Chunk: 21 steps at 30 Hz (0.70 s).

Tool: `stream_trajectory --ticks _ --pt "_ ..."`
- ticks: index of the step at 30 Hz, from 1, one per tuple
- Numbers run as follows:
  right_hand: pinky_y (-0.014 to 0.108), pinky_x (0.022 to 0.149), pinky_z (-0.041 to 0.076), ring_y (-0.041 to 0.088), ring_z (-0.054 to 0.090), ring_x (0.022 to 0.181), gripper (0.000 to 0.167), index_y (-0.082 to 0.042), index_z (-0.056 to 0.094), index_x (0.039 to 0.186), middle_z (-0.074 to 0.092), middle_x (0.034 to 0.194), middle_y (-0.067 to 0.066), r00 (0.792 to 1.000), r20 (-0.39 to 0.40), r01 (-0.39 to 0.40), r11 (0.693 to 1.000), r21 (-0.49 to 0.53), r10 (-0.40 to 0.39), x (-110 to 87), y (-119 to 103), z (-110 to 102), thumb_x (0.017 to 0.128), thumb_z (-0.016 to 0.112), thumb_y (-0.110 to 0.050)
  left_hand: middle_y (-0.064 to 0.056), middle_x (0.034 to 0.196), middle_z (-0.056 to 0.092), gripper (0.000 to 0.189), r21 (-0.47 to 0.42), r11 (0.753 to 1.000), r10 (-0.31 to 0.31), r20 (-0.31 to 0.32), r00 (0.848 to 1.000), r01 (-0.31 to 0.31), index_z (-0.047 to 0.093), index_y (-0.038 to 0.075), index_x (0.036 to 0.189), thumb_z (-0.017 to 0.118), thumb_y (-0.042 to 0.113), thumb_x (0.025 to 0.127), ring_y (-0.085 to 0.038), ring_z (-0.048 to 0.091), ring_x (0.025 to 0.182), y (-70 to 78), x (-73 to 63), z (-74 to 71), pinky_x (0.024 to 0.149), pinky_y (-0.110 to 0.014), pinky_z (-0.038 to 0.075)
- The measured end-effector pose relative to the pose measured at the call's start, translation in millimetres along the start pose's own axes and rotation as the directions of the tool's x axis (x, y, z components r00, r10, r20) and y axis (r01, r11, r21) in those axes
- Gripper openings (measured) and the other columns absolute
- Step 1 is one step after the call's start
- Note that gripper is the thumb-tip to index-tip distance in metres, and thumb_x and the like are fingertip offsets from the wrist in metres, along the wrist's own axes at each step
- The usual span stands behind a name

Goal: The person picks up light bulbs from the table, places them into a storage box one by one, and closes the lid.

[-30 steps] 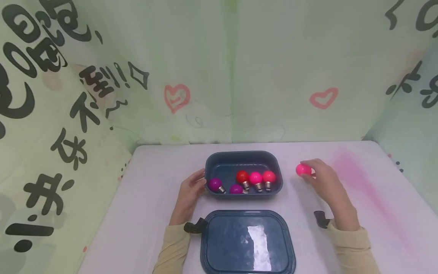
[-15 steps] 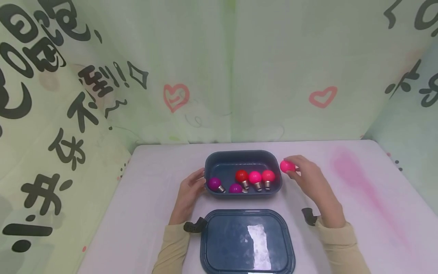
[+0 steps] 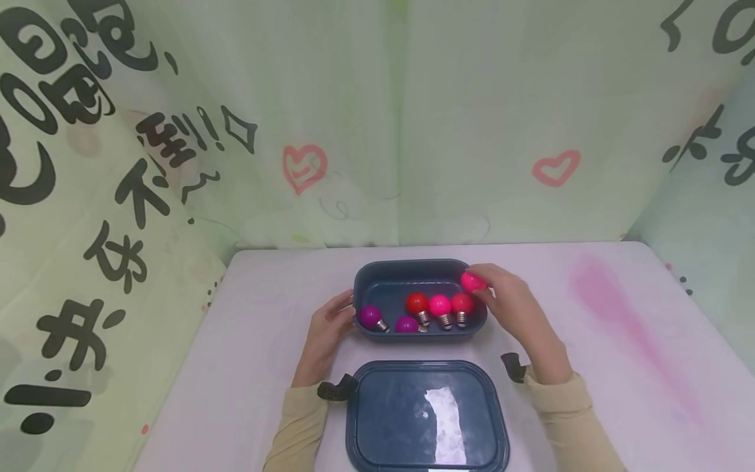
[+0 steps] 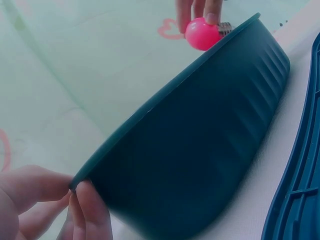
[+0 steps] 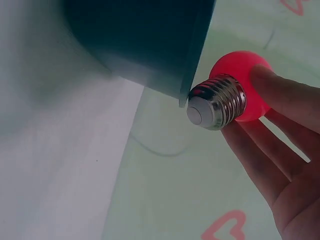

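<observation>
A pink light bulb [image 5: 245, 90] with a metal screw base is pinched between the thumb and fingers of my right hand [image 3: 510, 298]. That hand is at the right end of a dark blue plastic box [image 3: 383, 275], the bulb just over its rim. My left hand [image 3: 324, 334] grips the box's left end, thumb and fingers at the rim [image 4: 150, 107] in the left wrist view. Inside the box lie several bulbs along the near side: a purple bulb [image 3: 370, 317], another purple bulb [image 3: 407, 324] partly hidden by the wall, a red bulb [image 3: 417, 303] and pinkish ones [image 3: 440, 306].
A dark blue lid [image 3: 401, 413] lies flat on the white table [image 3: 265, 295], nearer to me than the box. Pale green curtains [image 3: 460, 118] with drawn hearts and black writing surround the back and sides. A pink stain [image 3: 607, 295] marks the cloth at right.
My right hand has moved left with the pink bulb, from beside the box to over its right rim. The left hand and the box have stayed put.
</observation>
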State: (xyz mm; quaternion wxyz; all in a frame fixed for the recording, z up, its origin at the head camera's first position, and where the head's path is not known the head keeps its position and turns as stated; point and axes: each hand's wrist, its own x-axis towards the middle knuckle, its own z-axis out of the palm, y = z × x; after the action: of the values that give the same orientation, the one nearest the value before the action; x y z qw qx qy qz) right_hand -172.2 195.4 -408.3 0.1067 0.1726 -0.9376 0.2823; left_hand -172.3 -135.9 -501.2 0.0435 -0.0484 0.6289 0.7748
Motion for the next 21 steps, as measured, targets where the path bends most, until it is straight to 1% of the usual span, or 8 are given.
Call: stream_trajectory --ticks 4,10,14,21 --pt "0.055 0.100 0.047 0.041 0.058 0.120 0.044 0.003 0.062 0.125 0.064 0.124 0.023 1.000 0.004 0.008 1.000 0.001 -0.008 4.4 -2.0 5.8 0.083 0.073 0.006 -0.013 0.137 0.058 0.043 0.005 1.000 -0.002 0.000 1.000 0.002 0.059 0.008 0.136 0.066 0.009 0.094 -0.016 0.063 0.104 -1.4 0.5 -0.3 0.085 -0.024 0.054" --pt "0.054 0.100 0.047 0.041 0.058 0.120 0.046 0.003 0.063 0.125 0.065 0.124 0.023 0.999 0.000 0.044 0.999 0.013 -0.044 11.0 -2.0 15.5 0.081 0.074 0.009 -0.015 0.139 0.057 0.043 -0.001 1.000 -0.013 -0.009 1.000 0.013 0.059 0.007 0.136 0.065 0.007 0.094 -0.017 0.062 0.107 -0.9 -1.4 -1.1 0.085 -0.024 0.054" --pt "0.054 0.100 0.048 0.040 0.059 0.119 0.046 0.004 0.063 0.124 0.065 0.123 0.023 0.998 0.001 0.061 0.998 0.000 -0.061 14.1 0.2 20.7 0.080 0.074 0.009 -0.015 0.140 0.056 0.043 0.018 1.000 -0.017 -0.006 1.000 0.017 0.059 0.008 0.137 0.065 0.008 0.094 -0.019 0.061 0.109 0.0 -0.7 -0.6 0.086 -0.024 0.054" --pt "0.053 0.100 0.048 0.040 0.059 0.119 0.046 0.002 0.063 0.125 0.065 0.124 0.022 0.997 0.041 0.065 0.997 -0.028 -0.064 20.9 0.6 28.1 0.081 0.075 0.006 -0.013 0.139 0.057 0.043 0.027 0.999 -0.017 -0.004 1.000 0.017 0.059 0.009 0.136 0.065 0.008 0.094 -0.017 0.062 0.107 0.6 0.5 0.0 0.086 -0.024 0.054"
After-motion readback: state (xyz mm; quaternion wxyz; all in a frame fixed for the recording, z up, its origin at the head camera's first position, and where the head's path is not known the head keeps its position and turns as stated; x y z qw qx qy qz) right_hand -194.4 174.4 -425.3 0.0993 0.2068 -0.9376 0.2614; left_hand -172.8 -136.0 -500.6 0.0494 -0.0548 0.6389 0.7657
